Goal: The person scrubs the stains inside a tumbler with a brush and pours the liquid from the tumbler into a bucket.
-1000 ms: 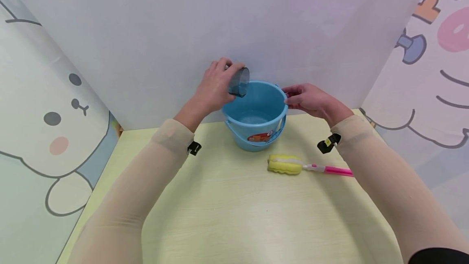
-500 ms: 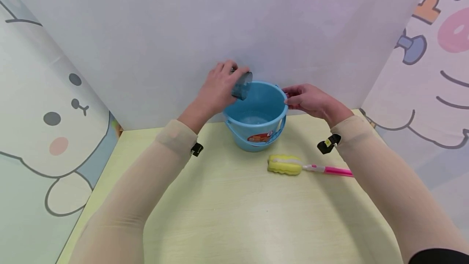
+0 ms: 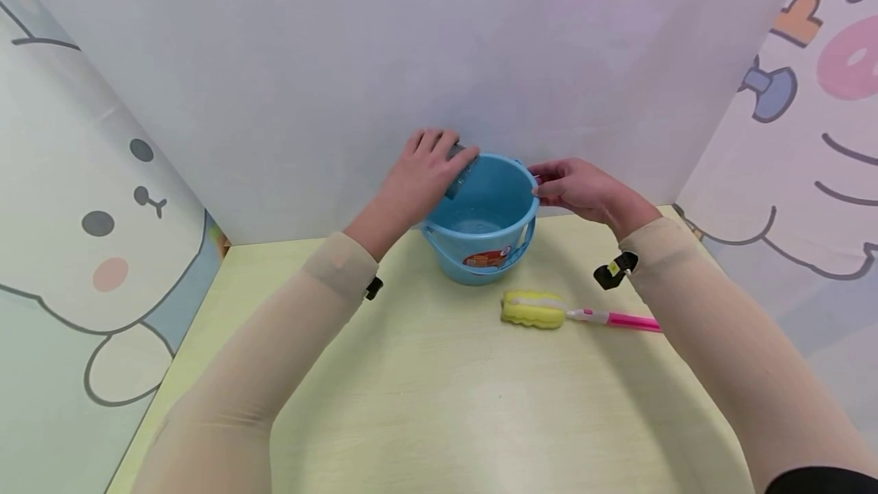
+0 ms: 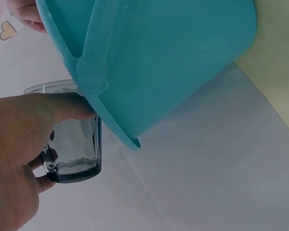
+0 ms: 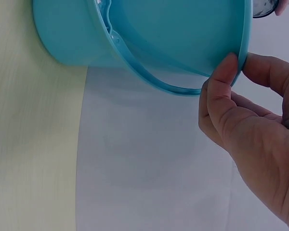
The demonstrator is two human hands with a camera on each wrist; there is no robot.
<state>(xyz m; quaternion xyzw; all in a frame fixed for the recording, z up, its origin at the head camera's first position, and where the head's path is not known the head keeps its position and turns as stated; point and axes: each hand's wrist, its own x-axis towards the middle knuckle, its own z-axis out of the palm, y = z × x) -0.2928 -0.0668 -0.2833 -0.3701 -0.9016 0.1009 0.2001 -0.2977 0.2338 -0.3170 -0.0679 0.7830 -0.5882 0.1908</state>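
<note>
A light blue bucket (image 3: 456,261) stands upright on the table, with its handle hanging down in front. My left hand (image 3: 421,178) holds a see-through grey glass (image 4: 77,147) at the bucket's left rim. The glass is tilted toward the bucket, and the hand hides most of it in the head view. In the left wrist view the thumb lies along its near side, close to the rim. At the opposite side, my right hand (image 3: 579,187) pinches the bucket's rim between thumb and fingers, clearly seen in the right wrist view.
A sponge brush (image 3: 533,311) with a yellow head and pink handle lies on the pale wooden table (image 3: 439,402), in front of the bucket. A white wall (image 3: 343,59) rises close behind. Printed cartoon panels (image 3: 103,212) flank both sides.
My left hand has moved down and a little to the right with the glass, which tilts further over the bucket. My right hand keeps its pinch on the rim.
</note>
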